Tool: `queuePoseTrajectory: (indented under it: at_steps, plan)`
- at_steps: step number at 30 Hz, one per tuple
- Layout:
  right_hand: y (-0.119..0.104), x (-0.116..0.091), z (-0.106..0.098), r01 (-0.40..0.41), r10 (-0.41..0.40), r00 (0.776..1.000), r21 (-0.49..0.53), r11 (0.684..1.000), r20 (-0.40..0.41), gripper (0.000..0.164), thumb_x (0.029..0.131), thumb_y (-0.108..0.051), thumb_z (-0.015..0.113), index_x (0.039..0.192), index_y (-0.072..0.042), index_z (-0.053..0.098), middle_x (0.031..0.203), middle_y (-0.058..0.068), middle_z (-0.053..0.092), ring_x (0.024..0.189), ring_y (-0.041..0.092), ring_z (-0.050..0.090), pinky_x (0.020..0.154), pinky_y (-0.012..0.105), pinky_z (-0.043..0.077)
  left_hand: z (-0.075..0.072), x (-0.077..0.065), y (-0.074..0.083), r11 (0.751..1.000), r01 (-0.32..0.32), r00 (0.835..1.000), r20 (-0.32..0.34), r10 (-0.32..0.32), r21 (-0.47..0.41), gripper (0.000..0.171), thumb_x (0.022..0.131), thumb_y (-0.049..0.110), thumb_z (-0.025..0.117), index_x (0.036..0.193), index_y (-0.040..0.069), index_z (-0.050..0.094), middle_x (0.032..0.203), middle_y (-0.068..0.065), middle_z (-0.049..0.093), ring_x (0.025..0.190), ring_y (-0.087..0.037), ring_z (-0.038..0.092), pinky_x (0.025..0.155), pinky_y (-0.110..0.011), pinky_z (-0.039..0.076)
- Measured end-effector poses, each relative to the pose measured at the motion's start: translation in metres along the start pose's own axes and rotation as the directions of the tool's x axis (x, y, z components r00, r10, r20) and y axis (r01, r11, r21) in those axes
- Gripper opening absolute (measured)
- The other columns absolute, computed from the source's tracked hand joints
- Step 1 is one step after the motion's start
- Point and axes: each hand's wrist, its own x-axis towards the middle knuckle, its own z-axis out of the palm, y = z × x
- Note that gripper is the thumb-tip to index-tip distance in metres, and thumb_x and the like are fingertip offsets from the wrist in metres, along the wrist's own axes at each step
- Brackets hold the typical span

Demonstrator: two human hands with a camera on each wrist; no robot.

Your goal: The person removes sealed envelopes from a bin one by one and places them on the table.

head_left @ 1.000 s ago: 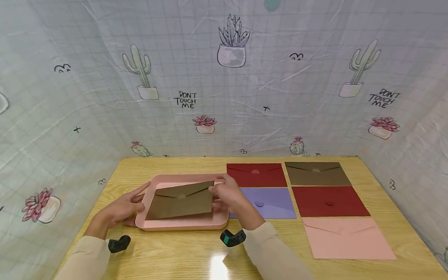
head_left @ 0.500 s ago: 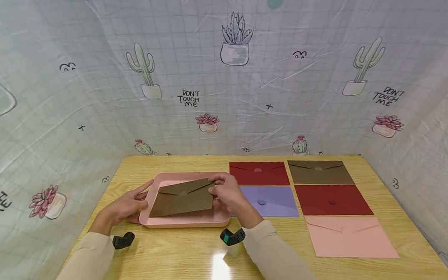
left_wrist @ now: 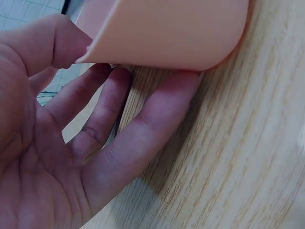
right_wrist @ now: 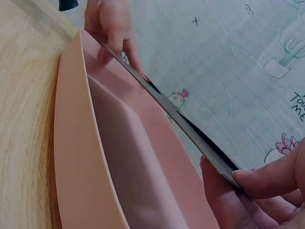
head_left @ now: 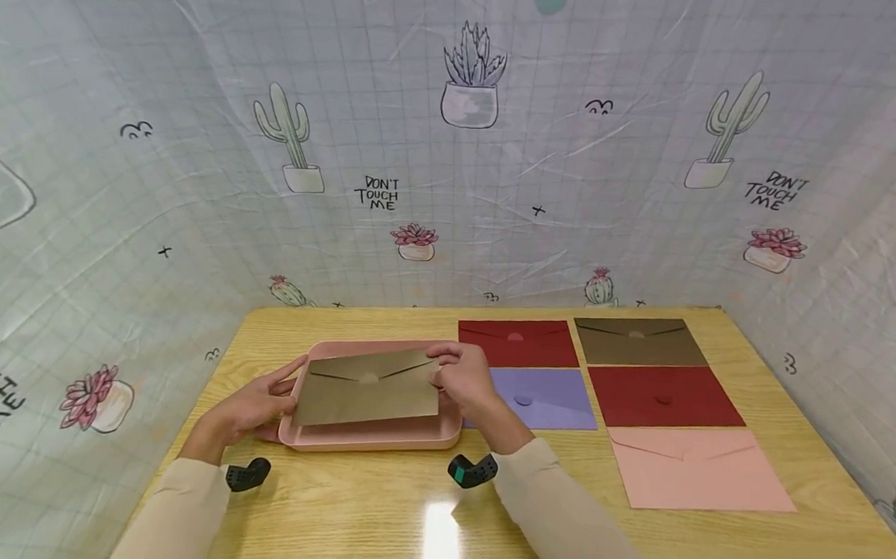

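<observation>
A brown envelope (head_left: pixel 368 393) with its flap side up slants over the pink tray (head_left: pixel 373 444), covering most of its inside. My right hand (head_left: pixel 468 382) pinches the envelope's right end between thumb and fingers, as the right wrist view shows, with that end raised above the tray's rim. At the tray's left end, my left hand (head_left: pixel 256 404) grips the wall, thumb on the rim and fingers against the outside and underneath. In the left wrist view the tray's corner (left_wrist: pixel 167 33) is tilted up near the fingertips.
Right of the tray lie a dark red envelope (head_left: pixel 516 345) and a purple one (head_left: pixel 540 400). Farther right are another brown envelope (head_left: pixel 640 342), a second dark red one (head_left: pixel 664 397) and a pink one (head_left: pixel 702 470). A patterned curtain (head_left: pixel 349 142) surrounds the wooden table (head_left: pixel 347 517).
My right hand has raised the brown envelope's right end from within the tray to above its rim, shifting slightly right. My left hand keeps its grip on the tray.
</observation>
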Motion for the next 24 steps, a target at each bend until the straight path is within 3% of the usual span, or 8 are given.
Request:
queuePoseTrajectory:
  at_steps: [5,8,16,24]
  plan:
    - [-0.001,0.0,-0.012,0.001,-0.001,1.0,0.017,1.0,0.005,0.032,0.088,0.012,0.065,0.117,-0.001,0.073,0.087,0.001,0.054,0.067,0.015,0.05,0.049,0.024,0.043,0.0,0.002,0.0,1.0,0.0,1.0,0.003,0.0,-0.011,0.099,0.093,0.001,0.055,0.169,0.034,0.001,0.175,-0.025,0.008,0.145,-0.057,0.04,0.083,-0.052,0.063]
    - [-0.004,-0.001,-0.018,0.002,-0.002,1.0,0.035,0.999,0.01,0.034,0.089,0.013,0.065,0.12,0.0,0.072,0.085,0.0,0.055,0.065,0.014,0.051,0.048,0.025,0.041,0.0,0.003,0.001,1.0,-0.007,1.0,-0.006,0.007,-0.008,0.099,0.093,0.0,0.054,0.169,0.032,0.001,0.173,-0.027,0.011,0.142,-0.055,0.045,0.084,-0.051,0.063]
    - [-0.011,-0.001,-0.035,0.0,0.0,1.0,0.024,1.0,-0.024,0.036,0.088,0.012,0.067,0.12,-0.003,0.073,0.089,0.006,0.074,0.068,0.016,0.07,0.05,0.027,0.053,0.001,0.004,0.004,0.999,-0.026,0.999,-0.034,0.027,0.033,0.097,0.092,-0.002,0.055,0.17,0.028,0.004,0.172,-0.029,0.016,0.138,-0.049,0.052,0.082,-0.046,0.063]
    - [-0.015,-0.006,-0.057,-0.008,0.009,1.0,0.022,1.0,-0.01,0.036,0.089,0.012,0.067,0.119,-0.004,0.074,0.089,0.007,0.075,0.073,0.018,0.073,0.055,0.031,0.059,0.001,0.002,0.007,0.998,0.008,0.998,-0.065,-0.004,0.058,0.095,0.095,0.0,0.055,0.17,0.029,0.005,0.172,-0.029,0.016,0.13,-0.042,0.058,0.079,-0.049,0.064]
